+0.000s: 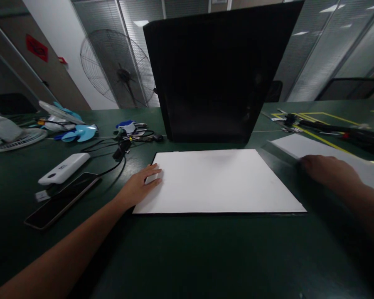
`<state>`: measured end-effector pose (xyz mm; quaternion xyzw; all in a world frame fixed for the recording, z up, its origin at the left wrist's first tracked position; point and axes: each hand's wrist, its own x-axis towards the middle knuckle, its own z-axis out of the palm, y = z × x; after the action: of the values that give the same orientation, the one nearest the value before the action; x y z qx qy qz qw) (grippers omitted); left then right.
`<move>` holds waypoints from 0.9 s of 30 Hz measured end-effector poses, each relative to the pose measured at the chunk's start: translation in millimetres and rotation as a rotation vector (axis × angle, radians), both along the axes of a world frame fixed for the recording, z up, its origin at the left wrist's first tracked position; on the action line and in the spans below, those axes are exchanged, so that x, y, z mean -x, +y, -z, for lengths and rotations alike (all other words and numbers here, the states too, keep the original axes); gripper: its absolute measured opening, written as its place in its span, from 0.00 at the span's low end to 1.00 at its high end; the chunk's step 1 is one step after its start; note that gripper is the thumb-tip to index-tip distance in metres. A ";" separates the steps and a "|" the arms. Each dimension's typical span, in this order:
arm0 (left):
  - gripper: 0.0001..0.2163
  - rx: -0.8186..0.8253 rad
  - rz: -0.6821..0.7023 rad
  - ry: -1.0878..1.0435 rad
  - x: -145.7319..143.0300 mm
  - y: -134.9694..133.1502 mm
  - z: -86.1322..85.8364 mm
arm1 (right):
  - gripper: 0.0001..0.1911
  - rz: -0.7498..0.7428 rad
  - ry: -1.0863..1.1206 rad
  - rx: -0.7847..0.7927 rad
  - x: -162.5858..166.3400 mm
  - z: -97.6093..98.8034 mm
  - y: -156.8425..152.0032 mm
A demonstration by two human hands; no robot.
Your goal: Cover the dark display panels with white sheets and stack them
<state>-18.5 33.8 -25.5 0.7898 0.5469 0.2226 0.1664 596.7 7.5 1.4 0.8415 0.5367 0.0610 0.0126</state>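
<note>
A white rectangular sheet (215, 182) with a thin black border beneath it lies flat on the table in front of me. My left hand (142, 185) rests on its left edge, fingers spread over the white surface. Off to the right, my right hand (328, 169) is closed on the near left edge of a second white sheet (333, 153), which looks lifted and slightly blurred by motion. The fingertips of that hand are partly hidden. Behind the flat sheet stands a large black panel (218, 79), upright and leaning back.
Left on the green table (205, 257) lie a white power bank (64, 168), a phone (64, 201) with a cable, and a jumble of cables (123, 143). Blue fan blades (81, 133) and white fan parts are farther back. A black pole-like item (339, 128) lies at right.
</note>
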 end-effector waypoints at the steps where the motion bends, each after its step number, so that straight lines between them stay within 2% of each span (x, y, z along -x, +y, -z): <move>1: 0.32 -0.003 0.001 -0.002 0.0 0.1 0.3 | 0.26 0.011 -0.008 0.009 5.1 -4.9 -2.5; 5: 0.33 -0.007 -0.003 0.006 -0.2 -0.3 0.4 | 0.28 0.069 -0.079 -0.038 41.2 -27.0 -13.0; 9: 0.35 -0.015 -0.004 0.027 -0.9 -1.3 -0.5 | 0.29 -0.011 -0.139 -0.098 104.7 -45.8 -26.5; 11: 0.36 -0.022 0.002 0.032 -1.3 -2.0 -1.3 | 0.27 -0.120 -0.149 -0.101 140.6 -49.2 -36.8; 14: 0.38 -0.021 0.010 0.030 -2.1 -3.6 -3.1 | 0.22 -0.380 -0.131 -0.056 187.7 -42.2 -55.3; 17: 0.39 -0.008 0.014 0.021 -3.1 -5.5 -6.0 | 0.21 -0.771 -0.038 -0.032 220.3 -23.0 -70.8; 20: 0.40 0.006 0.018 0.030 -3.8 -7.3 -8.7 | 0.21 -1.146 0.128 -0.035 239.3 -5.7 -80.2; 22: 0.41 0.016 0.020 0.039 -3.4 -7.7 -8.9 | 0.24 -1.229 0.255 0.015 246.5 -2.5 -84.6; 25: 0.43 0.021 0.024 0.050 -2.0 -6.8 -6.5 | 0.34 -1.223 0.466 0.124 248.9 -8.5 -88.5; 27: 0.44 0.022 0.025 0.078 -1.2 -5.8 -4.1 | 0.35 -1.216 0.575 0.145 243.2 -12.6 -85.7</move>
<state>-17.3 28.1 -21.4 0.8027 0.5454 0.1836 0.1566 353.5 -78.3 14.0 0.3697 0.8994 -0.2052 -0.1107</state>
